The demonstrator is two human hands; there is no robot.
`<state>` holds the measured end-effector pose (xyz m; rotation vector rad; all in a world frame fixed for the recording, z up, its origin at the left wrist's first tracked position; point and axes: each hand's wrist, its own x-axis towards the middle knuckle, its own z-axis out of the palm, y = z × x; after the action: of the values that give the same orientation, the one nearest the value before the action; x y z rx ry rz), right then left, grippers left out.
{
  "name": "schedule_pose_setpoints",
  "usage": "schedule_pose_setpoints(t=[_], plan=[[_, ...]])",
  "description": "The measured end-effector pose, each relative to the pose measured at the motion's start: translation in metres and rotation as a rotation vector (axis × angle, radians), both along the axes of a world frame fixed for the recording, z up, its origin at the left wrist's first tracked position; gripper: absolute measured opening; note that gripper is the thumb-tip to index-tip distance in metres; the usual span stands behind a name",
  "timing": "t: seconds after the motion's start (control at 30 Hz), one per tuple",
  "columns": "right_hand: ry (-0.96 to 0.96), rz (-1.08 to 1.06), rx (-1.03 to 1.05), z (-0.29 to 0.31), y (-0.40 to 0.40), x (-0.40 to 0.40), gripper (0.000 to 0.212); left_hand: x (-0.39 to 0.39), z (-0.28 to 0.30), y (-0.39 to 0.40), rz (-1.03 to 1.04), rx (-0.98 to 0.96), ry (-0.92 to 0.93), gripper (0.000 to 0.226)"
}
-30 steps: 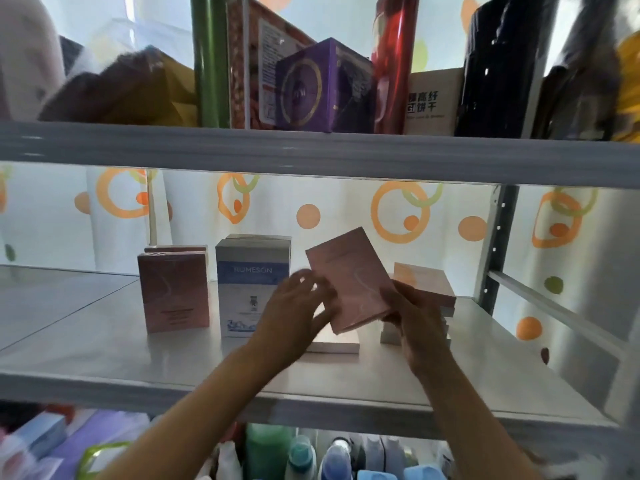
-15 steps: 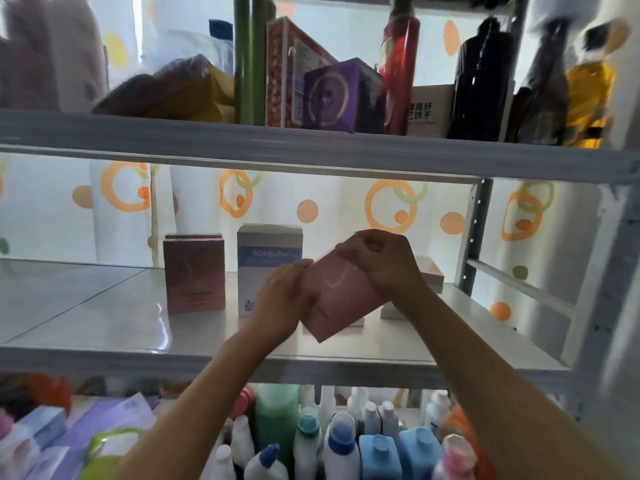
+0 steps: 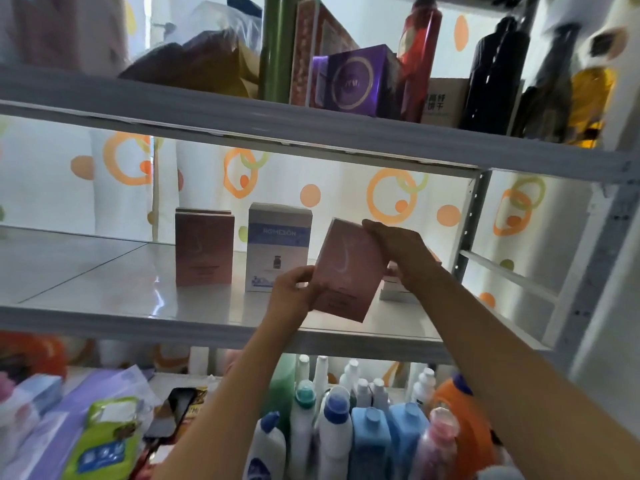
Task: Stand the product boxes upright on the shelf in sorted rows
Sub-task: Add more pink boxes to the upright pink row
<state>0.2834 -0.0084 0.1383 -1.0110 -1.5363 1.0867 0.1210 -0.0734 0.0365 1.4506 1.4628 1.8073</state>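
Pink box (image 3: pixel 346 271) now nearly upright, higher

My right hand (image 3: pixel 398 247) and the pink box (image 3: pixel 346 271) I hold cover most of the stacked boxes (image 3: pixel 398 292) at centre right. My left palm (image 3: pixel 294 289) hides that box's lower left corner. Print on it is too faint to read. Bottles (image 3: pixel 346 427) along the bottom edge are cut off and blurred.

Two upright boxes (image 3: pixel 242 249) on shelf (image 3: pixel 104 282)
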Motion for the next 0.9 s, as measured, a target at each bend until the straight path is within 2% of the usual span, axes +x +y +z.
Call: schedule_pose_setpoints(t=[0.07,0.2,0.33,0.43,0.57,0.77,0.9], plan=[[0.098,0.091,-0.186,0.000,0.001,-0.002,0.020,0.001,-0.002,-0.001,0.026,0.005,0.003,0.015],[0.185,0.112,-0.205,-0.001,0.007,-0.006,0.010,0.005,0.002,-0.003,0.016,0.004,-0.010,0.011],[0.315,0.092,-0.222,0.006,0.014,-0.003,0.004,0.013,0.011,0.000,0.002,0.027,-0.006,0.020],[0.304,0.107,-0.228,0.012,0.021,0.000,0.003,0.020,0.016,0.001,-0.022,0.017,-0.033,0.024],[0.282,0.134,-0.261,0.014,0.035,-0.001,0.010,0.026,0.018,0.006,-0.038,-0.027,-0.053,0.017],[0.253,0.201,-0.261,0.010,0.052,-0.015,0.008,0.017,0.018,0.007,0.001,-0.095,-0.032,0.013],[0.279,0.243,-0.239,0.010,0.063,-0.035,0.009,0.006,0.015,0.009,0.027,-0.124,-0.047,0.020]])
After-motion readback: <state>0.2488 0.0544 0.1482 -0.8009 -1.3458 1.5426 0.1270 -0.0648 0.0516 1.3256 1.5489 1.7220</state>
